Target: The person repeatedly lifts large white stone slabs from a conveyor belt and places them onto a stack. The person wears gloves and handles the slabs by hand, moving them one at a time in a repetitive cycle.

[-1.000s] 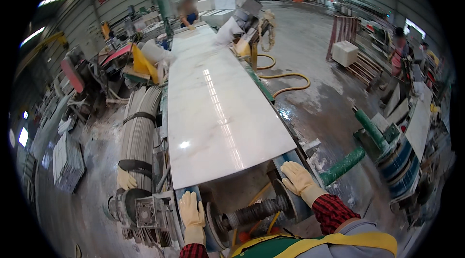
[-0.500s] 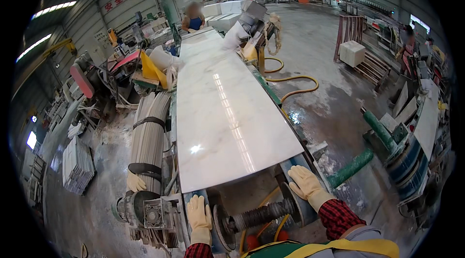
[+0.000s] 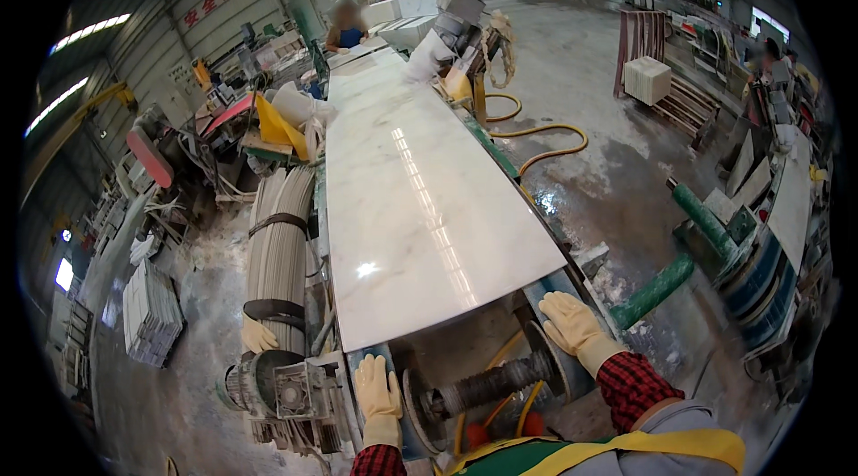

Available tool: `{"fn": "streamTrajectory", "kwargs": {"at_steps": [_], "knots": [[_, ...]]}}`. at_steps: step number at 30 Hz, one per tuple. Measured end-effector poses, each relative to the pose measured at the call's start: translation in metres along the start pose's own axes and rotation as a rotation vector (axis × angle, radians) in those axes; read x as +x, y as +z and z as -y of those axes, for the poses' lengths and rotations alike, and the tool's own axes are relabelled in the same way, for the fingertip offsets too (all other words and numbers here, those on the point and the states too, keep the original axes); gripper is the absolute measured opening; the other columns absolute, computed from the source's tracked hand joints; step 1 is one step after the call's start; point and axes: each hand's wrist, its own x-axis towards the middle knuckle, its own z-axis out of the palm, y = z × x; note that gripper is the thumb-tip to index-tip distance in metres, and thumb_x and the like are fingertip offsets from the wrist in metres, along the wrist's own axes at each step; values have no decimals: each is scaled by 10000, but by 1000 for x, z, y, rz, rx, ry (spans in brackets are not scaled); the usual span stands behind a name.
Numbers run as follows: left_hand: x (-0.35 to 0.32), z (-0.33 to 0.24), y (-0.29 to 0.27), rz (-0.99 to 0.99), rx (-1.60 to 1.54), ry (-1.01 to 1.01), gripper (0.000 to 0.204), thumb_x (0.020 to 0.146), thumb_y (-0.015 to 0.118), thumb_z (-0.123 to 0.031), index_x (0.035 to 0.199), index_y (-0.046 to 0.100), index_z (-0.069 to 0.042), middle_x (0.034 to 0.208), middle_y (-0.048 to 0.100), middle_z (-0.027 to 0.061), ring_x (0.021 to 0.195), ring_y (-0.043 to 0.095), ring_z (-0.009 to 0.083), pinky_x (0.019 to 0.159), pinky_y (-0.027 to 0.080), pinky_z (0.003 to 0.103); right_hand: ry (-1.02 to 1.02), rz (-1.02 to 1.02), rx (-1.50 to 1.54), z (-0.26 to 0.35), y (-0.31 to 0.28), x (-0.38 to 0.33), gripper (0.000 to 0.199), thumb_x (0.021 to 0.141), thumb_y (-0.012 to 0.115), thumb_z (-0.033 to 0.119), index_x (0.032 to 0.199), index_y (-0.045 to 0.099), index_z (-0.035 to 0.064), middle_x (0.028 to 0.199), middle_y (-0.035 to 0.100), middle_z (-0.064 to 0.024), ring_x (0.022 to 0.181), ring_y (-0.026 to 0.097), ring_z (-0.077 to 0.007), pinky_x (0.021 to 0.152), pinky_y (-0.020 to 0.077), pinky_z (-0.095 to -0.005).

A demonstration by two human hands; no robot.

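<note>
A long, polished white stone slab lies flat on a conveyor bed and stretches away from me. At its near left corner my left hand, in a cream rubber glove, rests flat on the blue frame rail with its fingers extended. My right hand, gloved alike, lies on the opposite rail just beyond the slab's near right corner, fingers slightly spread. Neither hand holds anything. Between the rails, below the slab's near edge, sits a dark ribbed roller with round end flanges.
An electric motor and a strapped bundle of pale strips flank the bed's left; a loose glove lies there. A green cylinder sticks out at right. A co-worker stands at the far end. A yellow hose crosses the floor.
My view has shifted slightly. Both hands remain on the frame rails, and the slab shows no clear movement along the bed.
</note>
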Motion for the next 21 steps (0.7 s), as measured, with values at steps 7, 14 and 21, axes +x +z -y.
{"fn": "streamTrajectory", "kwargs": {"at_steps": [7, 14, 21], "knots": [[-1, -1, 3, -12, -13, 22, 457, 970, 708, -136, 1406, 645, -16, 1490, 615, 300, 1389, 552, 497, 1210, 392, 585, -69, -170, -52, -3, 3, -7, 401, 958, 673, 171, 1323, 605, 22, 1379, 635, -204, 1331, 588, -415, 1186, 458, -491], [-3, -6, -5, 58, -27, -12, 476, 983, 684, -144, 1434, 622, -7, 1523, 586, 322, 1392, 534, 536, 1227, 369, 609, -38, -85, 5, 8, -17, -2, 311, 929, 663, 149, 1208, 595, 31, 1194, 612, -182, 1155, 601, -406, 1055, 492, -494], [-4, -7, -10, 61, -30, -8, 474, 972, 690, -144, 1421, 622, -11, 1509, 589, 320, 1384, 532, 528, 1211, 377, 607, -75, -213, -6, 16, -15, -1, 240, 892, 670, 136, 1098, 566, 70, 1070, 574, -147, 1067, 596, -377, 974, 503, -477]]}}
